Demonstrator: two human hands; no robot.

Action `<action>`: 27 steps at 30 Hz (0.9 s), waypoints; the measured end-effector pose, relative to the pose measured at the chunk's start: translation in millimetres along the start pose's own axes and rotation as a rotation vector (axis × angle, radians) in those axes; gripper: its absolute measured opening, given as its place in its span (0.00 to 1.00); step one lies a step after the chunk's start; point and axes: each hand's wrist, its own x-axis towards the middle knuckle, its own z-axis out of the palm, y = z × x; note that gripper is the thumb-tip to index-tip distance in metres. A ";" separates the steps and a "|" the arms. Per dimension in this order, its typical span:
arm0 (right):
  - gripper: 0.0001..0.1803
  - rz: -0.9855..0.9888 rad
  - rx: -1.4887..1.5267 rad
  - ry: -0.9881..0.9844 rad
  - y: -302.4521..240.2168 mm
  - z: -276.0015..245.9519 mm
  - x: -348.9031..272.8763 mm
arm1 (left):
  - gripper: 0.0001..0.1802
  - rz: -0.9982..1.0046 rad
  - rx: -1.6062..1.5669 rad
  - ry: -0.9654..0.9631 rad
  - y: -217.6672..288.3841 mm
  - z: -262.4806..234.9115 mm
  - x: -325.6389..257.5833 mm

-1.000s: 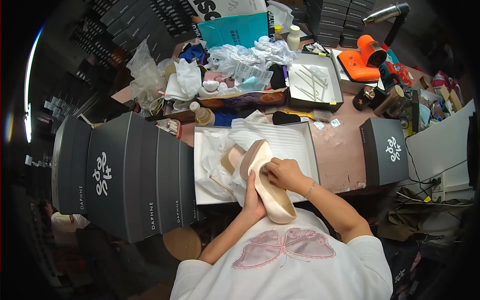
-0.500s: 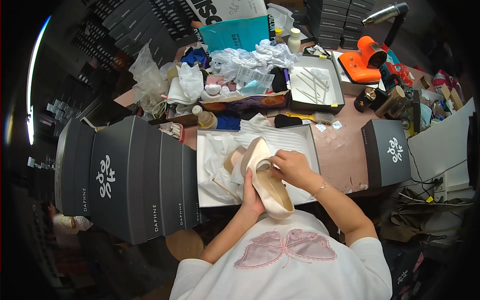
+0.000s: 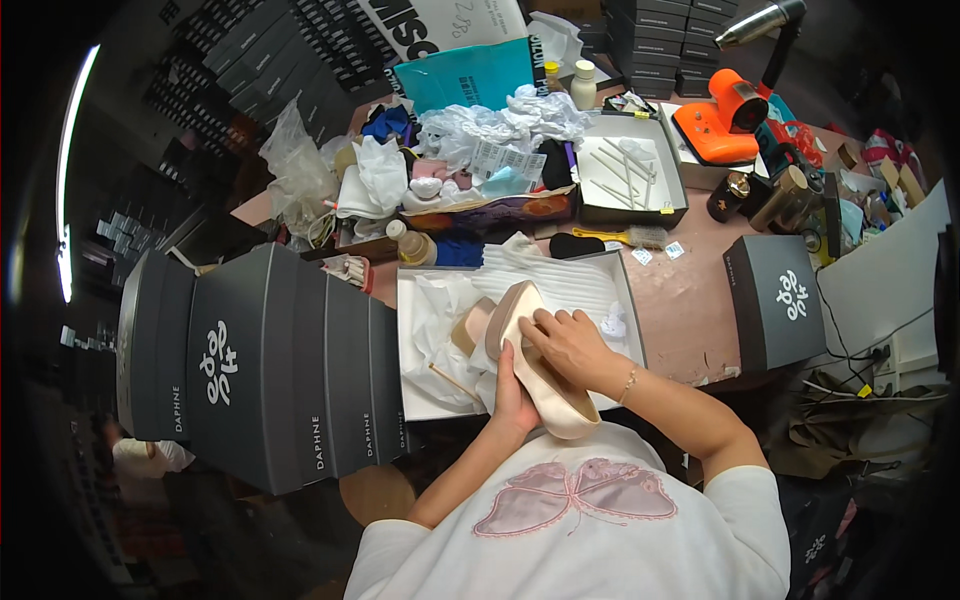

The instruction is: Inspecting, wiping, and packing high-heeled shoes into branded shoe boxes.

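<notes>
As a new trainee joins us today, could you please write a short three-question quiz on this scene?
1. True or false: the left hand holds the cream pump.

2. What colour is the handle of the brush lying beside two small white tags?
A) Blue
B) Yellow
C) Green

3. Short answer: which hand wears the bracelet at the wrist?

Key:
1. True.
2. B.
3. The right hand.
</notes>
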 end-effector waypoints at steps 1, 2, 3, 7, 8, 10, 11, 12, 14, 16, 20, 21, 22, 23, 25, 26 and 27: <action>0.14 0.066 0.039 -0.035 8.5 8.2 5.4 | 0.39 -0.001 0.007 -0.023 -2.4 -3.2 2.4; 0.14 0.130 0.079 -0.070 14.2 12.0 6.6 | 0.38 -0.001 0.013 -0.045 -5.7 -11.0 6.5; 0.13 0.129 0.129 -0.028 16.3 11.0 1.0 | 0.38 0.006 0.010 -0.064 -6.6 -16.8 8.8; 0.07 -0.019 0.073 -0.029 17.1 12.3 -12.0 | 0.39 -0.050 -0.025 -0.064 -1.0 -7.4 4.2; 0.06 -0.081 -0.006 -0.068 14.1 13.8 -11.8 | 0.40 -0.054 -0.013 -0.058 -4.7 -2.5 2.4; 0.04 -0.143 -0.103 -0.085 12.9 15.6 -9.9 | 0.42 -0.051 0.011 -0.058 -15.5 -6.5 5.4; 0.04 -0.166 -0.137 -0.113 14.7 20.6 -8.2 | 0.42 -0.027 0.009 -0.060 -18.3 -9.6 7.0; 0.04 -0.184 -0.173 -0.145 15.3 26.1 -6.1 | 0.42 -0.009 0.017 -0.051 -19.0 -11.2 9.3; 0.05 -0.172 -0.173 -0.119 16.8 29.6 -8.8 | 0.41 0.025 0.035 -0.035 -19.6 -12.1 12.7; 0.06 -0.132 -0.097 -0.016 11.9 18.5 -9.4 | 0.41 0.038 0.012 0.011 -10.6 -6.4 8.4; 0.10 0.092 -0.063 -0.044 11.8 -23.3 -43.9 | 0.42 0.104 -0.034 0.006 17.1 -25.1 23.0; 0.12 0.226 -0.110 -0.064 26.7 -25.6 -43.4 | 0.43 0.078 -0.026 -0.040 23.2 -26.1 23.5; 0.15 0.361 -0.158 -0.084 34.6 -26.5 -42.6 | 0.42 0.091 0.001 -0.035 21.4 -22.8 23.5; 0.20 0.436 0.197 -0.014 32.4 -24.0 -43.0 | 0.42 0.137 0.020 -0.022 15.6 -18.0 21.0; 0.30 0.566 0.922 0.157 6.6 -29.0 -23.1 | 0.41 0.223 0.089 0.000 1.9 -11.2 17.8; 0.33 0.690 1.448 0.119 -2.7 -29.2 -13.1 | 0.40 0.277 0.166 -0.087 -3.8 -10.6 15.2; 0.37 0.781 1.974 0.082 -9.7 -30.7 -2.9 | 0.40 0.388 0.297 -0.311 -8.8 -11.8 17.3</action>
